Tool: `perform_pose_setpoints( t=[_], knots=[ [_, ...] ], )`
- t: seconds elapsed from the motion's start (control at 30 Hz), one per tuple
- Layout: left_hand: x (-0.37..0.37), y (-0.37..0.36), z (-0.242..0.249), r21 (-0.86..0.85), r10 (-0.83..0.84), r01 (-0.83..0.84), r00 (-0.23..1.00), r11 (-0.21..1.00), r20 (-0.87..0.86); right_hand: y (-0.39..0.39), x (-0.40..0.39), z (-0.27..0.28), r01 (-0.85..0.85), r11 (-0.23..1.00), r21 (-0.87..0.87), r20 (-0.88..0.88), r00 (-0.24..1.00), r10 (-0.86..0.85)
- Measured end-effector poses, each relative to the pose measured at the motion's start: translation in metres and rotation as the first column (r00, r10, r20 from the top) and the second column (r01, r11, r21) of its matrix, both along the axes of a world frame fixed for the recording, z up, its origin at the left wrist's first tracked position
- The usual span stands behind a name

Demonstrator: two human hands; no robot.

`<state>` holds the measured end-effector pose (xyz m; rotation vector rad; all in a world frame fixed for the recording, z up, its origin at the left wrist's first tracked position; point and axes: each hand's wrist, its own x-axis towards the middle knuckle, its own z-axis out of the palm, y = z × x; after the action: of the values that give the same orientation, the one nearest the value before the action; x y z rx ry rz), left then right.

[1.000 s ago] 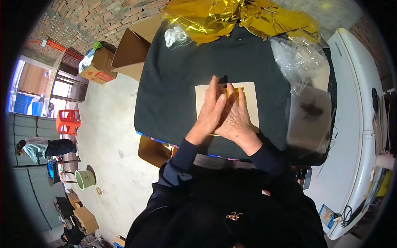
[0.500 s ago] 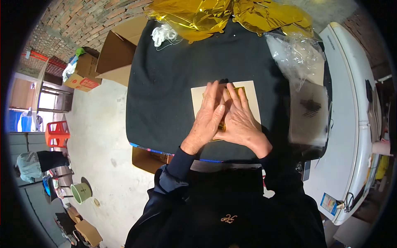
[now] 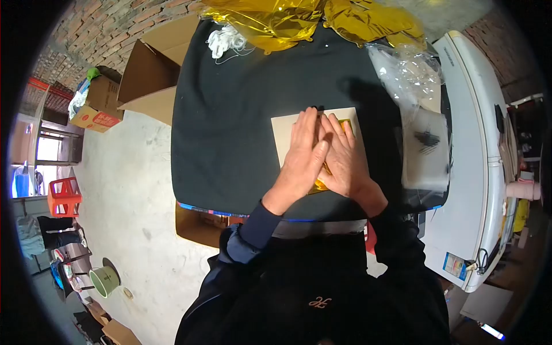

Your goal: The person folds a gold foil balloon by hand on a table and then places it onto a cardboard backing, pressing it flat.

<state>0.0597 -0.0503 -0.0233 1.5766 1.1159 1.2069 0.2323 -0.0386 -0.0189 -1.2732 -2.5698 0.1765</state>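
Observation:
Both hands lie flat, side by side and partly overlapping, on a gold foil piece [image 3: 321, 185] over a pale square board [image 3: 283, 133]. My left hand [image 3: 303, 158] has its fingers stretched out and its thumb across my right hand. My right hand [image 3: 343, 161] is spread flat, pressing on the foil, with its fingertips near the board's upper edge. Most of the foil is hidden under the hands; gold shows below them and beside the right fingers. The board rests on a black cloth-covered table [image 3: 230, 126].
Gold foil sheets [image 3: 270, 26] and white string [image 3: 223, 41] lie at the table's far side. Clear plastic bags [image 3: 424, 144] are on the right, beside a white appliance [image 3: 474, 149]. Left: open cardboard box [image 3: 150, 75], red stool [image 3: 64, 197], green bucket [image 3: 105, 280], and another person [image 3: 34, 236].
Both hands have moved slightly right in view and sit closer together, their fingers less spread. The whole scene has shifted a little with the camera.

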Motion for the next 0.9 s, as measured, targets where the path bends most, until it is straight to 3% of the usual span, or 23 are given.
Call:
perform_pose_setpoints(
  t=[0.1, 0.2, 0.3, 0.37, 0.43, 0.47, 0.73, 0.9],
  knots=[
    [-0.013, 0.004, 0.004, -0.125, -0.019, 0.067, 0.935, 0.990, 0.353, 0.001, -0.002, 0.006, 0.009, 1.000, 0.013, 0.012, 1.000, -0.009],
    [-0.025, 0.001, 0.006, -0.194, 0.021, 0.099, 0.844, 0.976, 0.536, 0.007, -0.007, 0.004, 0.002, 1.000, 0.021, -0.043, 0.999, -0.001],
    [-0.055, -0.011, 0.002, -0.197, 0.096, -0.035, 0.945, 0.980, 0.312, 0.010, -0.010, 0.003, 0.003, 1.000, 0.001, -0.041, 0.999, -0.003],
    [-0.072, -0.026, 0.009, -0.029, 0.126, -0.129, 0.988, 0.991, -0.085, 0.011, -0.011, 0.003, 0.010, 1.000, -0.016, -0.024, 1.000, -0.010],
    [-0.080, -0.038, 0.007, 0.192, 0.136, -0.055, 0.887, 0.980, -0.441, 0.010, -0.011, 0.004, 0.015, 1.000, -0.010, 0.001, 1.000, -0.015],
    [-0.078, -0.043, 0.008, 0.188, 0.142, -0.052, 0.851, 0.981, -0.506, 0.010, -0.011, 0.005, 0.011, 1.000, -0.010, 0.004, 1.000, -0.011],
    [-0.065, -0.050, 0.005, 0.198, 0.100, 0.079, 0.650, 0.977, -0.754, 0.009, -0.012, 0.001, -0.042, 0.998, 0.055, 0.041, 0.998, 0.040],
    [-0.068, -0.049, 0.000, 0.212, 0.109, 0.097, 0.616, 0.972, -0.780, 0.009, -0.011, -0.004, -0.067, 0.996, 0.062, 0.040, 0.997, 0.065]
  ],
)
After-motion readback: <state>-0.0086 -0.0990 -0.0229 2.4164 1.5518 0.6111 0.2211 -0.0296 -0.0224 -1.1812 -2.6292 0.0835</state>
